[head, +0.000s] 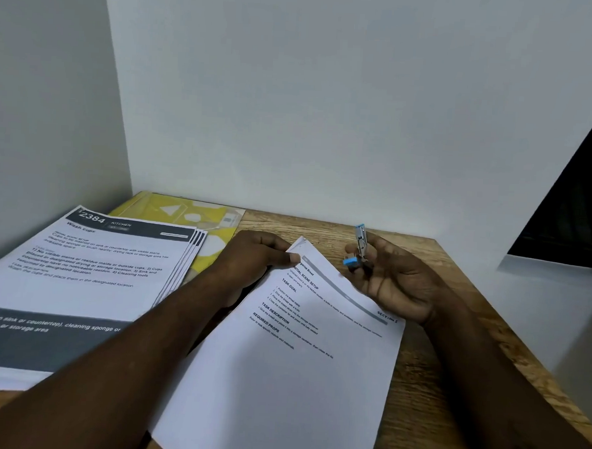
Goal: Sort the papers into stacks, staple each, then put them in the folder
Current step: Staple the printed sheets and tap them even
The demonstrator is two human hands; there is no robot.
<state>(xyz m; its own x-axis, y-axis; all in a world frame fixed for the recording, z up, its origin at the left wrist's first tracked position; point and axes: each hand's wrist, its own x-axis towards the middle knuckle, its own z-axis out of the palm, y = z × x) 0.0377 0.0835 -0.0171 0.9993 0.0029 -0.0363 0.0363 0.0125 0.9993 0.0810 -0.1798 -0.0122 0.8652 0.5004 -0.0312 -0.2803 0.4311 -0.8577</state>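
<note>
So the left hand [255, 256] has its grip pinched on the top corner of the bread stack [280, 361], which lies angled on the bench [434, 369]. The right hand [398, 281] has its grip curled round the little blue stapler [358, 248], held up just beside that corner, not on the paper yet. The Wash cups stack [89, 272] sits off to the left, partly over the yellow folder [172, 211].

My worry: the corner sheets look a bit fanned. If the pinch loosens as the stapler slides on, the staple could miss a bottom page or go in crooked.
</note>
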